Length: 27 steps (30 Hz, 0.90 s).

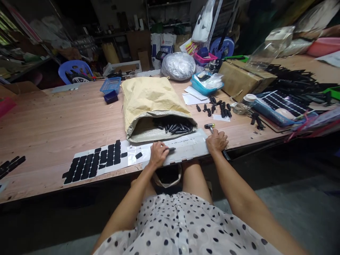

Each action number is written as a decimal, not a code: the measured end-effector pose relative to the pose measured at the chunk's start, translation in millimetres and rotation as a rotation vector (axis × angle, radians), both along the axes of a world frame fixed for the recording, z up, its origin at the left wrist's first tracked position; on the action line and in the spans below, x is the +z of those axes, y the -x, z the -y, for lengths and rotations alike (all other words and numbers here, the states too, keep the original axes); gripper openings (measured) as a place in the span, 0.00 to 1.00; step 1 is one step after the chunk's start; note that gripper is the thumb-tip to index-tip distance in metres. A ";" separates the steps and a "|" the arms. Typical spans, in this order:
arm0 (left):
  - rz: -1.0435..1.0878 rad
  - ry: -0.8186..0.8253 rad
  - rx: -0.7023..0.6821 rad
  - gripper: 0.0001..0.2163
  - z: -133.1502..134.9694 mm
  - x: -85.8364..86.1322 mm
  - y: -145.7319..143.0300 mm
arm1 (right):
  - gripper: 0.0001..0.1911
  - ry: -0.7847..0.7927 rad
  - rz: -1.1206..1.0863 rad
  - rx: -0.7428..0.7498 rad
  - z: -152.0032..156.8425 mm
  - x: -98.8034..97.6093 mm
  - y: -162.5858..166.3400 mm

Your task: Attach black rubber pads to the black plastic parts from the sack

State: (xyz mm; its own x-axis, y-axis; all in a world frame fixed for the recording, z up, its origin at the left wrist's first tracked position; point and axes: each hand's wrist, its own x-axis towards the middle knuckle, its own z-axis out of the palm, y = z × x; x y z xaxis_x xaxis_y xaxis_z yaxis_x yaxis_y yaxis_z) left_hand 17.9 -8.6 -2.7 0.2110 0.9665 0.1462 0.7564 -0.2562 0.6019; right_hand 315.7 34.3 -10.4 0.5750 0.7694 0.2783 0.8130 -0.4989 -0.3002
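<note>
My left hand (158,153) is closed on a small dark plastic piece (171,149) and rests on a white backing sheet (186,147) at the table's front edge. My right hand (217,141) is closed around a small hammer (209,126) with a yellow and black head, whose dark handle sticks out below the fist. Just behind both hands lies a tan paper sack (150,101), its open mouth showing several black plastic pieces (174,126). Left of my left hand, a sheet of black adhesive pads (92,163) lies flat.
Loose black pieces (217,106) and white papers (195,95) lie to the right of the sack. A cardboard box (241,79), a blue tray (205,85), a blue basket (111,85) and a clear bag (177,65) stand farther back. Black strips (294,79) cover the right end.
</note>
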 end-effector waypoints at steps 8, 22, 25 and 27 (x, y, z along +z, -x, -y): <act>-0.174 -0.358 -0.206 0.09 104.2 -48.2 4.7 | 0.19 0.006 0.015 -0.007 -2.4 -1.0 5.3; -0.181 -0.446 0.020 0.14 43.9 -30.0 13.3 | 0.19 -0.008 0.031 -0.002 -0.5 -5.0 3.0; -0.173 -0.328 0.137 0.13 -26.5 -2.5 21.8 | 0.18 -0.012 0.036 0.006 0.2 -5.4 3.0; -0.179 -0.246 0.155 0.13 -67.8 10.4 24.3 | 0.18 -0.012 0.029 0.014 1.0 -4.5 3.1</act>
